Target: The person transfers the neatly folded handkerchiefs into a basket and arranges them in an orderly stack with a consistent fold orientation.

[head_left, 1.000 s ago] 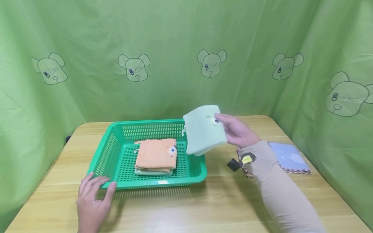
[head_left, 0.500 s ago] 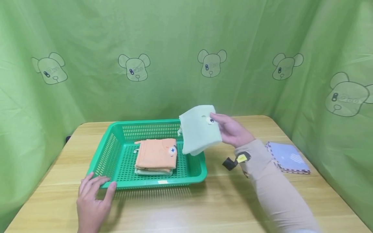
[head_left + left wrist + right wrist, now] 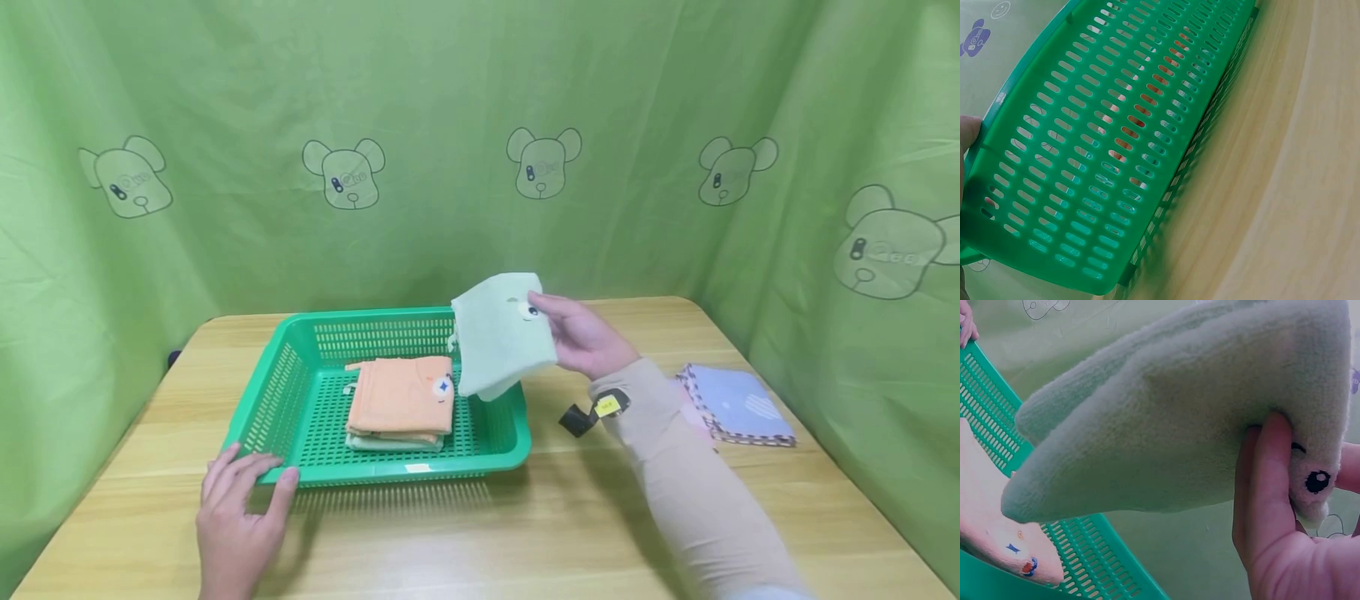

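Grn curtain [image 3: 442,225]; mint cloth [image 3: 495,337] pinched, juts L frm R fingers [image 3: 1272,478].

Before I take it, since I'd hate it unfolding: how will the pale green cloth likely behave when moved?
The pale green cloth is probably floppy: its layers bend and spread apart beyond the right hand. Its fuzzy surface suggests little slipping. Pinched near one side, it may unfold.

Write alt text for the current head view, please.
The right hand holds a folded pale-green cloth at the right end of a green basket with folded cloths stacked inside; the left hand rests on the rim.
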{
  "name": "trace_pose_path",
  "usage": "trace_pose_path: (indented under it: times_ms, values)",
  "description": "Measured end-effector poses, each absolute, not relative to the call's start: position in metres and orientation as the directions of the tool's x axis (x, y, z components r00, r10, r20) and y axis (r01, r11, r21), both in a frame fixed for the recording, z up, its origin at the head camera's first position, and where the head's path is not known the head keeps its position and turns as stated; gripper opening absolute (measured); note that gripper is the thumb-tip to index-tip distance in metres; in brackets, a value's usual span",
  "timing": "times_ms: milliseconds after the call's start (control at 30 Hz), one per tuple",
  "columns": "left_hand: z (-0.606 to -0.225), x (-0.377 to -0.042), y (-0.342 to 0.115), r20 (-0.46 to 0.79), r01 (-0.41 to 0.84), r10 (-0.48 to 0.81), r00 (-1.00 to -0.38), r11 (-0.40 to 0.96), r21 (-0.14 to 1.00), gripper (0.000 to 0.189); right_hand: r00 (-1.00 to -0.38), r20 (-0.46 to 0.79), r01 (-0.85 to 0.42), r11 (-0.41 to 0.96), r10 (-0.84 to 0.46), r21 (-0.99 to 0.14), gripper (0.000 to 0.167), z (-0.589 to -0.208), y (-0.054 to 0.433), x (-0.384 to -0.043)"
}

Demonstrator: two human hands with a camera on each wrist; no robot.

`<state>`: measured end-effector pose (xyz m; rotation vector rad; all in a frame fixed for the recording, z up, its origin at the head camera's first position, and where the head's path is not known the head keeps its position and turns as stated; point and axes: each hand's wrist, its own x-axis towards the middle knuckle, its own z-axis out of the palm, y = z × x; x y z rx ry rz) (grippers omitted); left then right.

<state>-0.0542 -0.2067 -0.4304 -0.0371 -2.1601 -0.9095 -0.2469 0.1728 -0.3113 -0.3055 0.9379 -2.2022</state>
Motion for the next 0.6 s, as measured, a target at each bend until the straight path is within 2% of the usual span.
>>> trace_pose_path:
  times_ms: [433,600]
  values:
    - [-0.432,-0.054,-0.207,0.674,0.309,-0.250,-0.695,0.743,0.594,0.023,-0.713,-0.084,0.582,-0.520,-0.697,-0.625,0.031,-0.321,0.157,-0.252]
    - [-0.432,-0.054,-0.207,0.672,0.304,-0.255,-0.696,0.743,0.597,0.023,-0.718,-0.100,0.583,-0.518,-0.689,-0.626,0.032,-0.322,0.150,-0.253]
